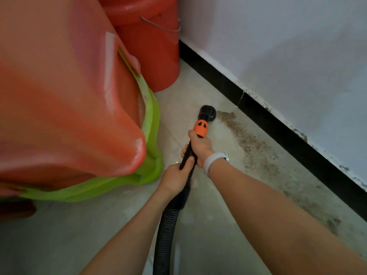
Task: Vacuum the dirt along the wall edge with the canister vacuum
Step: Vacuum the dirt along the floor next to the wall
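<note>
Nozzle (208, 112) on the floor (208, 225), at the near-bucket end of the dirt (250, 143) strip; dirt runs along the black skirting (264, 114) under the wall (288, 46); orange collar (201, 128) joins nozzle to black wand (187, 155); right hand (200, 146) grasps wand just behind collar, watch (215, 160) on wrist; left hand (176, 178) clenched round wand lower down; ribbed hose (165, 235) trails toward camera; orange tub (65, 96) on green tub (147, 169) left, red bucket (151, 46) by the wall.

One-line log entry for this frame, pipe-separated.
left hand grips wand | right hand grips wand by orange collar | nozzle at end of dirt strip | dirt remains along baseboard
</note>
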`<state>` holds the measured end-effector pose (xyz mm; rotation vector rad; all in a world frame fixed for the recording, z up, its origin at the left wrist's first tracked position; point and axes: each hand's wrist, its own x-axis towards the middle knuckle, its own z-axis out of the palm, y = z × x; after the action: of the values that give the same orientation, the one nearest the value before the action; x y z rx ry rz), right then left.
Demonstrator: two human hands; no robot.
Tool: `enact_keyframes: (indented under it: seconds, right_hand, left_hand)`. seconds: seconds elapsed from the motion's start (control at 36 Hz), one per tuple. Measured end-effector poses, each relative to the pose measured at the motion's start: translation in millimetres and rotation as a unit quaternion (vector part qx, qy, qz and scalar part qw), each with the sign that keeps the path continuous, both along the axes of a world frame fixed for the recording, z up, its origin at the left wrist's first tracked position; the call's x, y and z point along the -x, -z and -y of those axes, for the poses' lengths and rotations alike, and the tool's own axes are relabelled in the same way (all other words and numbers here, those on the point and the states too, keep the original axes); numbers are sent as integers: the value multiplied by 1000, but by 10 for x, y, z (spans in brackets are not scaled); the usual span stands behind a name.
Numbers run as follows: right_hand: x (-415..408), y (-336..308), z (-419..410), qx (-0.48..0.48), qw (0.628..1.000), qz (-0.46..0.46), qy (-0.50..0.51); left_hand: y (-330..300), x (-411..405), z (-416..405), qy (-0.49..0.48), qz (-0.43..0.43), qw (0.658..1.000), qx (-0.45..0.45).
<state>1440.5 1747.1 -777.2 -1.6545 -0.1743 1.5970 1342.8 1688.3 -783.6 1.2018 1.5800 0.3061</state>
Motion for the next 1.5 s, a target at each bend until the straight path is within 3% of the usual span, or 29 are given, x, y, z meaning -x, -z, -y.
enact_keyframes:
  seconds: [0.28,0.53,0.72,0.92,1.14,1.5]
  right_hand:
    - [-160,44,103,-19,1000,-4,-16]
    - [-405,-101,339,24,999,-38,-11]
    - [-387,-43,511,39,997,-41,60]
    - [-337,95,473,43,995,3,92]
    - [-62,162,306,16,996,24,83]
    - [256,257,-362,-29,999,39,-25]
  left_hand:
    - [-29,-170,131,-21,-25,999,-10]
    - [-247,-323,309,-9,-25,999,31]
    - [-286,-215,318,91,-51,994,27]
    - [-135,-133,216,132,-21,990,31]
    - [-24,122,80,92,11,996,19]
    - [52,326,-343,15,20,1000,-3]
